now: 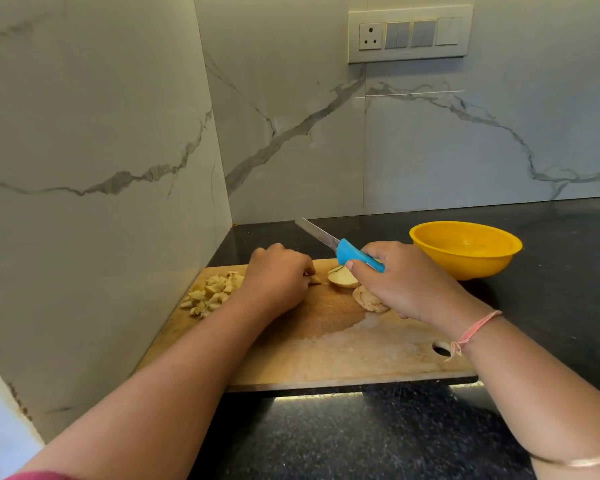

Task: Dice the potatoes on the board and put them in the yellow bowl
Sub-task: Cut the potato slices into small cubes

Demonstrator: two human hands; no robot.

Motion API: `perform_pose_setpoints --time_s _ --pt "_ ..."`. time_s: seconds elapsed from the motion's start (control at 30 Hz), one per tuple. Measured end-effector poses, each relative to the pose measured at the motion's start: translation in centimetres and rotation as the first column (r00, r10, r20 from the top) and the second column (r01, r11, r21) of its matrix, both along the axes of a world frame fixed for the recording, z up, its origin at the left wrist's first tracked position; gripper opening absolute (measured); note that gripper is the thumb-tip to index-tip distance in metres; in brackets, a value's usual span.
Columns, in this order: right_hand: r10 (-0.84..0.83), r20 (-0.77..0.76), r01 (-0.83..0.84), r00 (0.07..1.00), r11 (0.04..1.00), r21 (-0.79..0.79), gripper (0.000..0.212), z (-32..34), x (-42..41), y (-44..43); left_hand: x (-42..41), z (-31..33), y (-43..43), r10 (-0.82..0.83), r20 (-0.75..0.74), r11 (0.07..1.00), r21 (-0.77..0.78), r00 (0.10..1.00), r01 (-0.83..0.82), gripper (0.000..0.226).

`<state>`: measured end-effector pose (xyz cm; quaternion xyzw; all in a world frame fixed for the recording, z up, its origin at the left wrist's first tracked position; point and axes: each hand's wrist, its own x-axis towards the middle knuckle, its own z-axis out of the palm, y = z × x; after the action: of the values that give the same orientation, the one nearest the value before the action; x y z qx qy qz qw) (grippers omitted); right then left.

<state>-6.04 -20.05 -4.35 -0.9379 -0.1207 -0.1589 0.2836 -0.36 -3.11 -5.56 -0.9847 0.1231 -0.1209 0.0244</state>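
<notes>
Right hand (395, 282) gripping blue knife (340, 248), left hand (278, 278) on board (326, 355), diced potato (212, 293)

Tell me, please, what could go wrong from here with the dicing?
1. The right hand holds the knife raised, while the curled fingers of the left hand lie right beside the small potato piece. A downward cut there might nick them.
2. The diced pile sits at the left edge of the board, and the yellow bowl stands off its right side, so cubes may spill in transfer.
</notes>
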Motion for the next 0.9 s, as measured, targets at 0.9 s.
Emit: perform_pose_setpoints --time_s 0.9 --pt "-0.059 -0.24 0.068 0.969 0.997 0.031 0.044 -0.1 -1.7 1.9 -1.4 0.2 1.1 -0.007 -0.151 0.997 -0.074 0.989 -0.004 0.044"
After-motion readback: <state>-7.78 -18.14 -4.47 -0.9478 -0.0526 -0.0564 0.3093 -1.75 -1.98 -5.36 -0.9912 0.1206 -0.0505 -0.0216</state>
